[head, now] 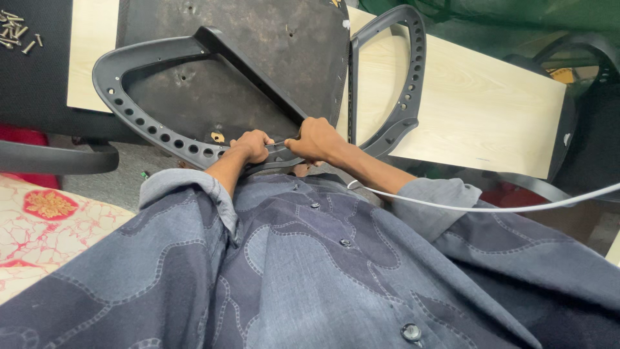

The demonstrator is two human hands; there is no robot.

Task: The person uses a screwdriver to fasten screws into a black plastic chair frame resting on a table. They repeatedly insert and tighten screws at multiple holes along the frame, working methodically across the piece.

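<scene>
An upturned dark chair seat (258,52) lies on a pale wooden table (478,103) in front of me. A grey plastic armrest loop (145,123) with a row of holes is on its left side, and a second loop (407,84) stands at its right. My left hand (250,146) and my right hand (315,138) are both closed at the near end of the left armrest, where it meets the seat's edge. A thin metal tool runs between the two hands; which hand holds it is unclear. A brass-coloured fitting (218,137) shows just left of my left hand.
Several loose screws (16,32) lie on a black surface at the far left. A white cable (491,208) crosses my right sleeve. Another black chair (588,97) stands at the right, a dark armrest (58,158) at the left, and a red-patterned cloth (45,220) below it.
</scene>
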